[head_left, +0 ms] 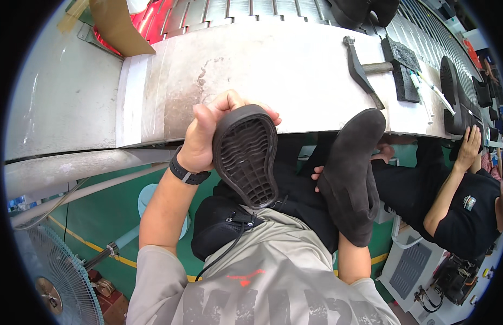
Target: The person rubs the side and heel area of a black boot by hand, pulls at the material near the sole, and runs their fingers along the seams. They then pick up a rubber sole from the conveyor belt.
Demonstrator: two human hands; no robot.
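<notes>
My left hand [199, 140], with a black watch strap at the wrist, is wrapped round a black shoe sole [246, 157]. The sole is upright in front of me, its ribbed and gridded hollow side facing me. To its right, a dark grey suede shoe upper [351, 162] stands toe up in my right hand [317, 179]. Most of that hand is hidden behind the upper; only some fingertips show at its left edge. Sole and upper are apart, both just off the bench's near edge.
A hammer [362, 76] lies on the white bench [251, 65], its handle against a black block [401, 59]. Syringe-like tubes [433, 92] lie nearby. At right, a co-worker's hand [469, 145] touches another shoe. A fan [59, 281] stands lower left; a slatted conveyor [240, 11] runs behind.
</notes>
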